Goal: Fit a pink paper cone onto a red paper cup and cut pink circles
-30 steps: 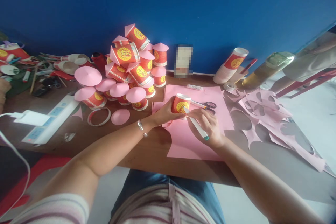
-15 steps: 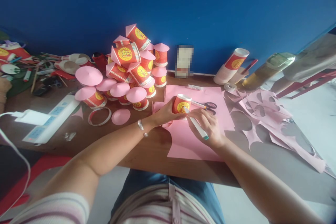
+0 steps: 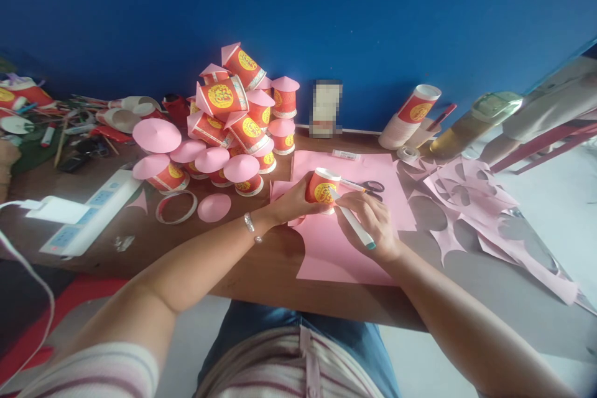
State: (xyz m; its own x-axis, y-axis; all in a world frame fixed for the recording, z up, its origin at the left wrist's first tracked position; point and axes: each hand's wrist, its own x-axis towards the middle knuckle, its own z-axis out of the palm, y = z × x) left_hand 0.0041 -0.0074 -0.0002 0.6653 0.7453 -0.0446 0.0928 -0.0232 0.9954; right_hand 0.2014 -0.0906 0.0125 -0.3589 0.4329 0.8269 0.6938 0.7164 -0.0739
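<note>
**White marker (image 3: 352,225) Meets Red Cup (image 3: 321,189) Over Pink Paper**

From my remote seat, on the head view, I see the left hand (image 3: 296,200) wrapped around the side of the red cup, fingers and thumb gripping it above the pink sheets (image 3: 345,261) at the middle of the brown table (image 3: 261,267). The right hand (image 3: 373,221) pinches the white marker between thumb and fingers, its teal end slanting nearer, its tip at the cup's round yellow emblem; I cannot tell whether tip and cup touch. Just right of the cup, and farther off, lie scissors (image 3: 375,186), partly hidden behind the right hand. To the far left rises a pile of cups with pink cone tops (image 3: 221,96); a pale ring (image 3: 161,211) and a pink disc (image 3: 214,207) lie on its near side. Pink scraps (image 3: 494,224) spread to the right, with a cup stack (image 3: 410,115) and a roll of tape (image 3: 408,154) beyond, before the blue wall (image 3: 364,25).
</note>
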